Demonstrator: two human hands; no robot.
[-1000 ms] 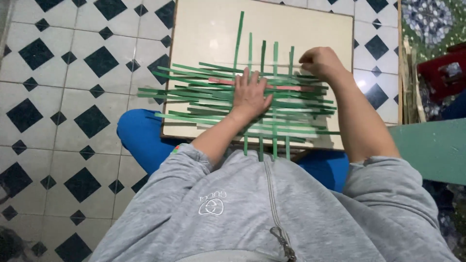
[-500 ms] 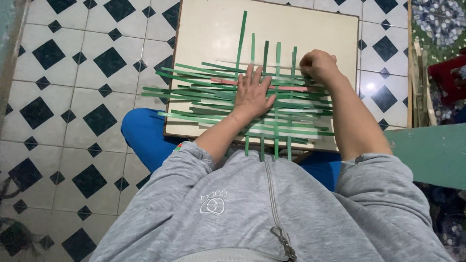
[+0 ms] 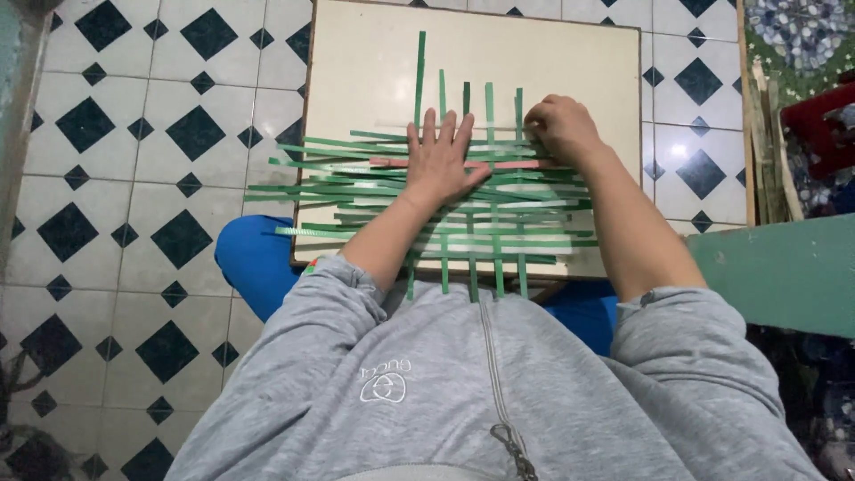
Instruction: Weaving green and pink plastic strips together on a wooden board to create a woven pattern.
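On the cream board (image 3: 552, 62), my flat left hand (image 3: 441, 165) should press the green strips (image 3: 356, 191) while my right hand (image 3: 561, 129) pinches the pink strip (image 3: 517, 164).

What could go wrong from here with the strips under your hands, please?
The woven green strips lie loose, so lifting the flat left hand could let the crossings slide apart. The right hand works at the pink strip; a hard pull might tear or buckle it. Strip ends overhang the board and could catch a sleeve.
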